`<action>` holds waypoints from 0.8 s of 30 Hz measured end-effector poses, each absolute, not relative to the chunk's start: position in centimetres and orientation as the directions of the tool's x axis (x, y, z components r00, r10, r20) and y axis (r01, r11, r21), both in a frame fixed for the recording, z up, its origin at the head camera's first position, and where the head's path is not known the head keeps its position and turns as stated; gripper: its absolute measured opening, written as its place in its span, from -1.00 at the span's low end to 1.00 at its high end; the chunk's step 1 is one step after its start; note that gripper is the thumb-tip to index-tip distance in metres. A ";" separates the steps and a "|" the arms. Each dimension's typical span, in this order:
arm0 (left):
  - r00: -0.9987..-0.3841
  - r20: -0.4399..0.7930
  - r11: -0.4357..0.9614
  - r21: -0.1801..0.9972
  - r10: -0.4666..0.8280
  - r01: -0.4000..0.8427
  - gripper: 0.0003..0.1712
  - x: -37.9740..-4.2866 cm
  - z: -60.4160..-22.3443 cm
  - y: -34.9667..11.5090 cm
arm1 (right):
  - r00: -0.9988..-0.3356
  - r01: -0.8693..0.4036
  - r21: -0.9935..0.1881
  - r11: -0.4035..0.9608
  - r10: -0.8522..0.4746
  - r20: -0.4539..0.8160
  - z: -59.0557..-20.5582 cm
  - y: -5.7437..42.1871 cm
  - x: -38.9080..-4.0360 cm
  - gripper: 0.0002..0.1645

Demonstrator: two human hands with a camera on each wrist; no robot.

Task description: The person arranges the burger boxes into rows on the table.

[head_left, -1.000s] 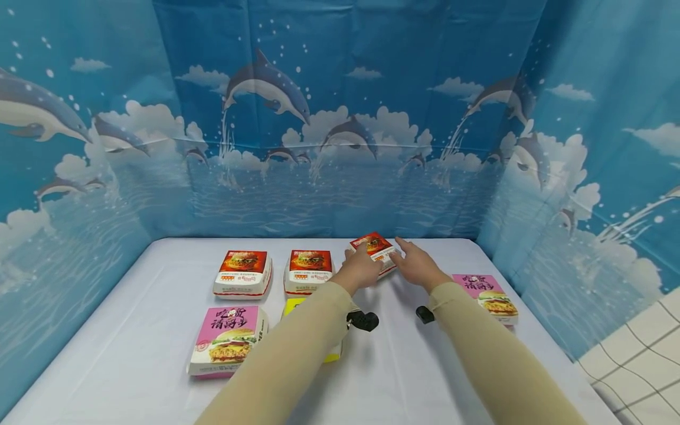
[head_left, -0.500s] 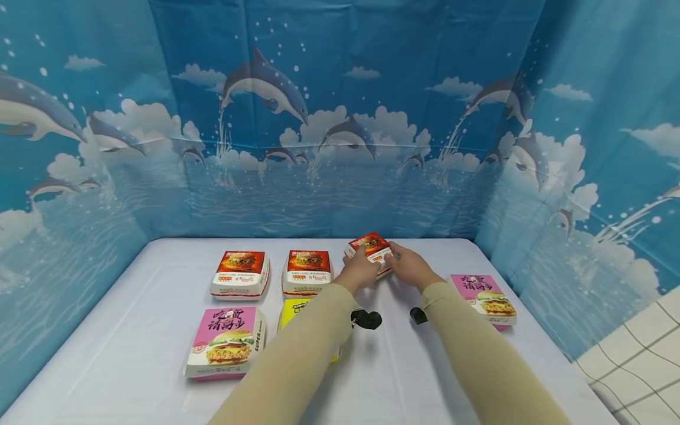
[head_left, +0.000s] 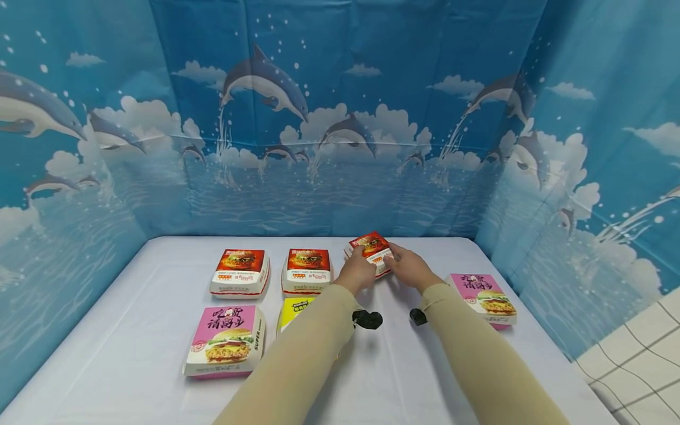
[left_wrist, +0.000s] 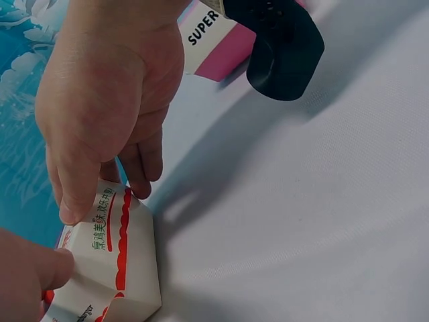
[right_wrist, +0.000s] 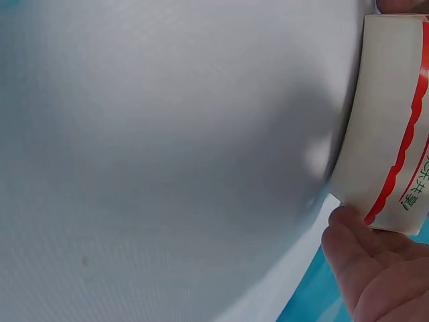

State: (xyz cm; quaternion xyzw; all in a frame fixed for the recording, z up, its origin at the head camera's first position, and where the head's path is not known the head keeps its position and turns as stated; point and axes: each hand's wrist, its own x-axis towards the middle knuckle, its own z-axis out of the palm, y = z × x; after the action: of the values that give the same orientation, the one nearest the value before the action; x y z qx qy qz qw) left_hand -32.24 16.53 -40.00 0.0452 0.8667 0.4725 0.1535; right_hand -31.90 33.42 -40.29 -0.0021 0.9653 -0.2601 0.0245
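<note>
A red-and-white burger box [head_left: 373, 244], turned at an angle, is at the back of the table between both hands. My left hand [head_left: 357, 273] grips its left side, the thumb over the top edge. On the box's right side, my right hand [head_left: 410, 268] holds it with the thumb on top. The left wrist view shows the box's white side [left_wrist: 137, 248] with a red wavy stripe, close to the cloth. In the right wrist view, the right hand's fingers [right_wrist: 348, 231] touch one end of the box. My hands hide part of it in the head view.
Two more red burger boxes [head_left: 240, 273] stand in line to the left. A pink box [head_left: 225, 342] sits in front, beside a yellow box [head_left: 294, 308] partly covered by my left sleeve. Another pink box [head_left: 484, 298] is at the right edge. A dolphin-print curtain [head_left: 340, 189] encloses the white table [head_left: 133, 330].
The right hand has moved left from beside the red box and now holds its right side. The left hand keeps its place on the box, which has barely moved.
</note>
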 end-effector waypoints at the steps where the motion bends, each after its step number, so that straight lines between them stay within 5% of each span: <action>1: -0.949 -0.223 0.549 0.833 0.223 -0.067 -0.21 -32.3 -40.0 16.5 | -0.999 0.012 -0.510 0.860 -0.013 -0.046 -40.3 33.4 -31.9 -0.18; 24: -0.952 -0.221 0.559 0.826 0.210 -0.069 -0.20 -32.2 -40.2 16.6 | -0.999 0.018 -0.538 0.843 -0.001 -0.036 -40.4 33.4 -31.8 -0.19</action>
State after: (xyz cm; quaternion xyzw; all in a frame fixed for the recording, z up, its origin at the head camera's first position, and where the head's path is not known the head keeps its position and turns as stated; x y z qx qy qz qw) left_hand -32.24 16.58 -40.20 0.0404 0.8702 0.4680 0.1490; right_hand -31.84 33.45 -40.35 0.0044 0.9597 -0.2804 0.0177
